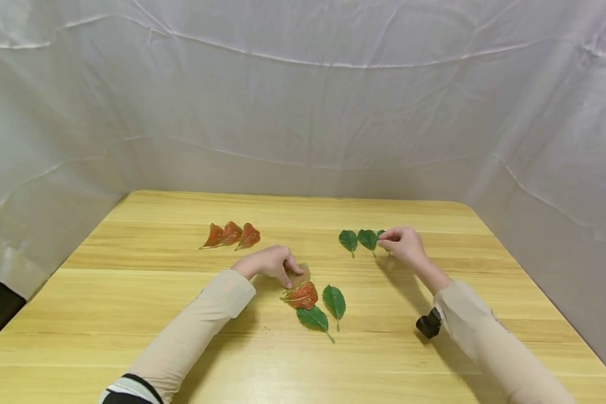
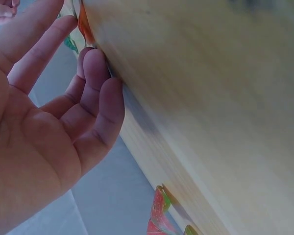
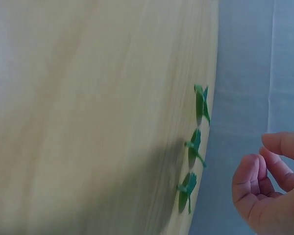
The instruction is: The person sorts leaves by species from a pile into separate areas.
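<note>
My left hand point(image 1: 272, 262) is at the middle of the table, pinching the edge of a pale brown leaf point(image 1: 304, 273) between thumb and fingers. Just in front of it lies a red leaf point(image 1: 303, 295), overlapping a green leaf point(image 1: 314, 318). Another green leaf point(image 1: 334, 301) lies to their right. In the left wrist view, an orange-red leaf point(image 2: 85, 24) shows past the fingertips. At the back right, my right hand point(image 1: 403, 244) hovers by the last of three green leaves point(image 1: 367, 239). Its fingers are loosely curled with nothing between them in the right wrist view, beside the leaves point(image 3: 193, 147).
Three red leaves point(image 1: 232, 233) lie in a row at the back left of the wooden table point(image 1: 131, 292). Pale cloth point(image 1: 303, 123) hangs around the far side and both ends. A black device point(image 1: 429, 324) is worn at the right wrist.
</note>
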{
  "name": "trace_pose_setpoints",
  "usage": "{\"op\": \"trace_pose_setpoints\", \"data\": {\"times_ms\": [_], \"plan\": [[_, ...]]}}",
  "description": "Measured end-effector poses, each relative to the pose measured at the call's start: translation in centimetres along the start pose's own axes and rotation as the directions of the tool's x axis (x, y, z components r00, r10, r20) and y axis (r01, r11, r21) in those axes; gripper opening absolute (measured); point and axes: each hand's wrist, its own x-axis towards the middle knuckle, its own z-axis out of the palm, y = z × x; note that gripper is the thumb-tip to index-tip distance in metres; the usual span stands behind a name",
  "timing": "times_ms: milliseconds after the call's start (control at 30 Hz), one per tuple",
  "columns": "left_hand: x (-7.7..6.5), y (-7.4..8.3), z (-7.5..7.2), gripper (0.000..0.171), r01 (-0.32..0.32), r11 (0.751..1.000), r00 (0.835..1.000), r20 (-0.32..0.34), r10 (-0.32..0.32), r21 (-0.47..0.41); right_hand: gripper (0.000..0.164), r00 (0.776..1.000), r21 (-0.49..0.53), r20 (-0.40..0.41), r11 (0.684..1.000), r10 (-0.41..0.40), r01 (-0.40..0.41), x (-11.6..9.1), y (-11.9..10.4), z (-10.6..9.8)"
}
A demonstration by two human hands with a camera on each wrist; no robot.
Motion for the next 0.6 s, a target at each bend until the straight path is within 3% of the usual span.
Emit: {"op": "trace_pose_setpoints", "data": {"times_ms": [600], "plan": [[-0.1, 0.1, -0.1, 0.037, -0.005, 1.000, 1.000, 0.002, 0.005, 0.008, 0.024, 0.967, 0.078, 0.231, 0.992, -0.112, 0.096, -3.3, -2.3, 2.8]]}}
